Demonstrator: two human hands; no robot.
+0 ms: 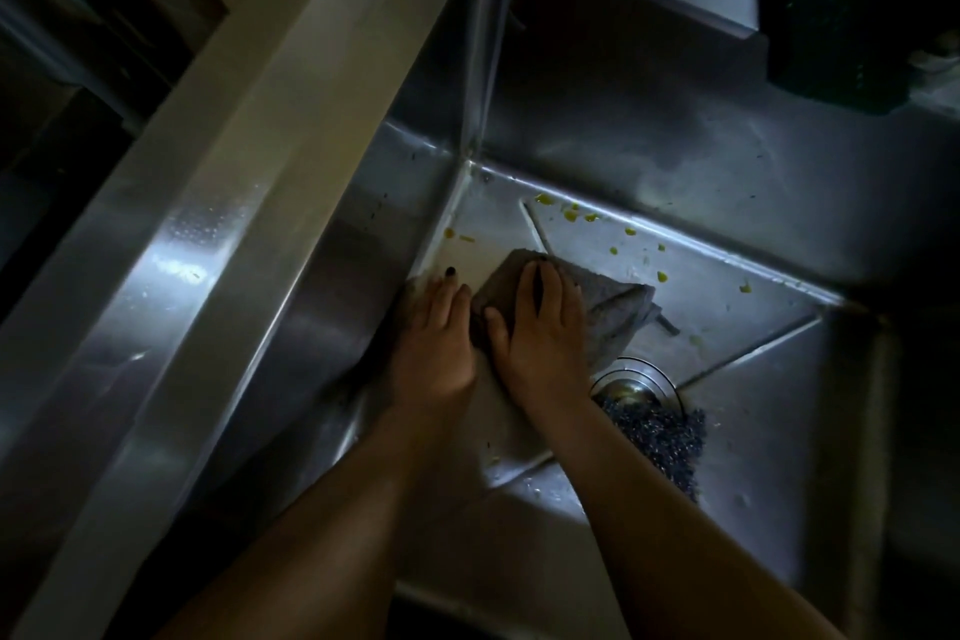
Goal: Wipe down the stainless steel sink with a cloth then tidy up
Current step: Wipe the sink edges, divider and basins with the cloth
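A deep stainless steel sink (649,140) fills the view under dim light. A grey folded cloth (613,307) lies on its floor near the far left corner. My right hand (540,333) lies flat on the cloth with straight fingers, pressing it down. My left hand (434,338) rests beside it, fingers straight, touching the cloth's left edge and the sink floor by the left wall. Yellow-green food specks (571,213) dot the floor along the far wall.
The round drain strainer (631,382) sits just right of my right wrist, with a dark steel-wool scourer (657,437) beside it. A dark green rack or basket (852,16) stands at the top right. The wide steel rim (218,224) runs along the left.
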